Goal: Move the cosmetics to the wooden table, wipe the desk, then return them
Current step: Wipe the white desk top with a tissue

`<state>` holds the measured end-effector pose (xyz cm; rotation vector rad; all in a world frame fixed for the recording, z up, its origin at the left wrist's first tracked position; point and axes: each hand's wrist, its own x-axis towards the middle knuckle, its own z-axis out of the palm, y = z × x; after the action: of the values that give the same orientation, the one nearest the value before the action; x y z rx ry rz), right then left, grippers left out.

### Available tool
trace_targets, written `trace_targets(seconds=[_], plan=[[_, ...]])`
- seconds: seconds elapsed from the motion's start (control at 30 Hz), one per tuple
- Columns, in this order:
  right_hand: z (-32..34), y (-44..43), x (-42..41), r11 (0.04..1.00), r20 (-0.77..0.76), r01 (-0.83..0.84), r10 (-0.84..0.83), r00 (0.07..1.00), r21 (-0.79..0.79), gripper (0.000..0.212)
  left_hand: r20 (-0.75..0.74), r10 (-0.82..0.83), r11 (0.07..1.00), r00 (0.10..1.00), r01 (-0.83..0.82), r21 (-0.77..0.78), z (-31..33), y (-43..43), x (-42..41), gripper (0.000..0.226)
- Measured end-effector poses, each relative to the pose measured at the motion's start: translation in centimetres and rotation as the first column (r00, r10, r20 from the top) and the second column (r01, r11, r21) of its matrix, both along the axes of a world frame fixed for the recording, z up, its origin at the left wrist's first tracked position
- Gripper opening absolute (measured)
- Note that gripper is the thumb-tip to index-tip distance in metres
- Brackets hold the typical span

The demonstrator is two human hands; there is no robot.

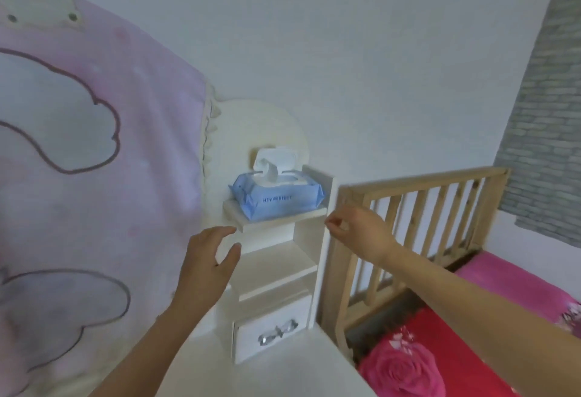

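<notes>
Wipes [276, 194] are the one task item I can make out: a blue soft pack with its flap lid up and a white sheet sticking out of the opening. The pack lies flat on the top shelf [248, 222] of a small white organiser [317, 239], which stands on the white surface [283, 374] against the wall [345, 51]. I see no cosmetics anywhere in view.

My left hand [206, 268] is out in front of the organiser's left side, just below the top shelf's front corner. Its fingers [220, 233] are spread and slightly curled and the thumb is apart from them; it is empty and I cannot say for sure that it touches the shelf.

My right hand [356, 231] is at the right edge of the organiser, level with the top shelf. Thumb and forefinger are pinched together at the organiser's side panel, the other fingers curled in. Whether anything is between the fingertips is too small to tell.

Below the top shelf the organiser has two more open shelves, bare, and a drawer [272, 332] at the bottom with a silver bow-shaped handle [278, 332], closed.

Just to the right of the organiser stands a wooden rail [424, 208] with upright slats, and behind it lies bedding [424, 349] in red and pink with a rose print. To the left hangs a pink cloth [94, 145] with cloud shapes outlined on it.
</notes>
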<state>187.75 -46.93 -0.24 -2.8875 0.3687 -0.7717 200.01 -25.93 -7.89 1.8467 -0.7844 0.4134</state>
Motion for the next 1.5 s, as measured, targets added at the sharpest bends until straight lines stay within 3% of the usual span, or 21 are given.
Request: trace_targets(seconds=[0.17, 0.3, 0.47, 0.63, 0.73, 0.87, 1.03, 1.27, 1.5], plan=[[0.8, -3.7, 7.5, 0.978, 0.126, -0.101, 0.078, 0.989, 0.182, 0.016, 0.111, 0.063, 0.996, 0.992, -0.069, 0.050, 4.0, -6.9, 6.2, 0.034], [3.3, -7.1, 13.4, 0.972, 0.154, -0.183, 0.161, 0.975, 0.147, 0.016, 0.078, 0.180, 0.965, 0.981, -0.191, 0.180, 6.3, -11.0, 10.1, 0.046], [5.3, -9.2, 19.0, 0.926, -0.064, -0.374, 0.376, 0.924, 0.049, 0.016, 0.004, 0.353, 0.866, 0.936, -0.328, 0.378, 5.7, -13.1, 11.7, 0.054], [4.9, -9.1, 22.5, 0.852, -0.265, -0.491, 0.438, 0.859, -0.181, 0.028, 0.005, 0.433, 0.844, 0.902, -0.407, 0.349, 4.8, -13.7, 11.7, 0.060], [5.5, -9.5, 23.1, 0.763, -0.332, -0.556, 0.458, 0.825, -0.328, 0.030, -0.005, 0.426, 0.857, 0.905, -0.402, 0.323, 4.9, -13.7, 11.6, 0.057], [6.5, -10.3, 23.3, 0.695, -0.435, -0.651, 0.507, 0.744, -0.304, 0.024, -0.036, 0.355, 0.891, 0.934, -0.327, 0.315, 5.0, -13.5, 11.3, 0.049], [6.8, -9.4, 23.8, 0.658, -0.505, -0.654, 0.448, 0.738, -0.372, 0.019, -0.021, 0.334, 0.887, 0.942, -0.306, 0.346, 5.2, -13.4, 11.1, 0.047], [7.2, -9.0, 23.8, 0.636, -0.513, -0.645, 0.418, 0.749, -0.424, 0.015, 0.003, 0.347, 0.857, 0.938, -0.318, 0.406, 5.2, -13.2, 11.4, 0.051], [7.8, -10.1, 23.8, 0.710, -0.314, -0.635, 0.555, 0.771, -0.305, 0.018, 0.009, 0.371, 0.828, 0.929, -0.335, 0.450, 5.4, -13.2, 11.0, 0.054]])
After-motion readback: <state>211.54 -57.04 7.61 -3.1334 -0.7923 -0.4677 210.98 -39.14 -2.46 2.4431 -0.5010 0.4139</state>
